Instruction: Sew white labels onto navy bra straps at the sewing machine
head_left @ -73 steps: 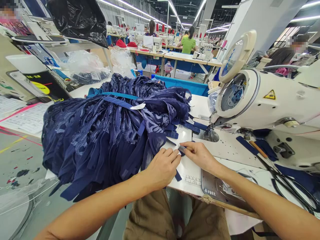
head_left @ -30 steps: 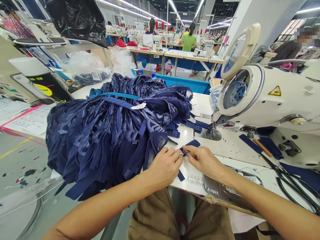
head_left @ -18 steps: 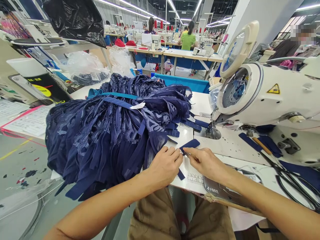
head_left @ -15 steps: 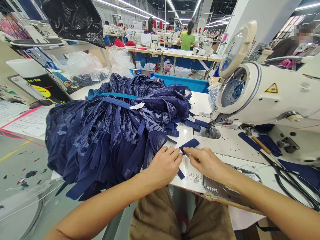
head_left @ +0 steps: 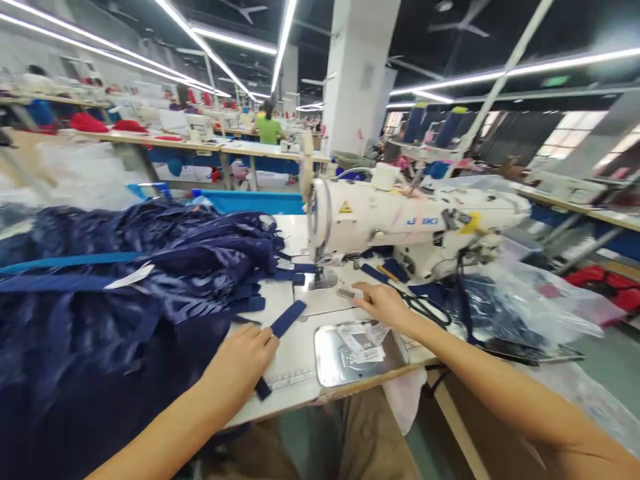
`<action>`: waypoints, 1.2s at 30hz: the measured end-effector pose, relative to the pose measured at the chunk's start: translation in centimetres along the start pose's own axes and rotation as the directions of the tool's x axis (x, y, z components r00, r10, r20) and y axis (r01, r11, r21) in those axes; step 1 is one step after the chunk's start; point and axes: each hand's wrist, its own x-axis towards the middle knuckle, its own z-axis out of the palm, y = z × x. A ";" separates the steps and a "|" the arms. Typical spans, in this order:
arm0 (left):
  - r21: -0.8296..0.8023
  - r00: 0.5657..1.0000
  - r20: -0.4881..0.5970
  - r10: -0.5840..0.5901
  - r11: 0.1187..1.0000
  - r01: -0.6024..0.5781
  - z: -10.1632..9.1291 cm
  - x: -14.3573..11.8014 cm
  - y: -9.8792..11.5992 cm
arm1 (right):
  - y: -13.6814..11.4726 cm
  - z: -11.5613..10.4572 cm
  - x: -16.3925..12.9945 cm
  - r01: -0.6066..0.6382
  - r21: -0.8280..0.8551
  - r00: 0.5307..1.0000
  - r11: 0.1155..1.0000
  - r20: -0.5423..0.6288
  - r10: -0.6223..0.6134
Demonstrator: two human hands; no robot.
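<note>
Left hand [head_left: 240, 363] pins the navy strap [head_left: 280, 327] under closed fingers. Right hand [head_left: 383, 303], fingers open, reaches beside the scissors [head_left: 425, 308]; the blur hides any contact, and a careless reach could catch a blade

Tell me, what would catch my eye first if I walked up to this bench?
A big heap of navy lace garments fills the left of the table, and a white sewing machine stands at the back right. Between them, the left hand presses on a navy strap, while the right hand reaches toward black scissors beside the machine.
</note>
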 end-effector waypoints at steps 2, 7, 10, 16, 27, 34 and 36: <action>0.031 0.998 -0.056 -0.015 0.999 0.017 0.0 0.3 -0.1 | 2.6 -1.0 -0.6 -0.103 -0.084 0.994 0.991 -0.028 0.101; 0.058 0.963 -0.259 -0.072 0.994 0.090 1.2 0.7 -0.1 | 6.9 -2.2 -1.5 -0.261 -0.220 0.965 0.940 -0.087 0.247; 0.015 0.918 -0.376 -0.130 0.989 0.146 1.9 1.1 -0.1 | 7.1 -1.9 -0.7 -0.268 -0.275 0.964 0.923 -0.074 0.257; -0.197 0.844 -0.453 -0.287 0.956 0.219 1.7 1.0 0.7 | 5.6 -0.9 1.7 -0.240 -0.324 0.969 0.915 -0.031 0.244; -0.996 0.837 -0.026 -0.546 -0.057 -0.068 0.3 -0.7 0.0 | 3.2 0.1 -1.3 0.181 -0.363 0.849 0.914 -0.411 -0.331; -0.931 0.802 0.101 -0.588 -0.340 -0.132 0.8 -1.2 -0.4 | -1.0 -0.9 -4.8 0.295 0.571 0.914 0.767 -0.403 -0.052; -0.912 0.779 0.116 -0.617 -0.376 -0.162 0.8 -1.4 -0.4 | -2.2 -1.5 -5.0 0.166 0.786 0.976 0.595 -0.218 0.017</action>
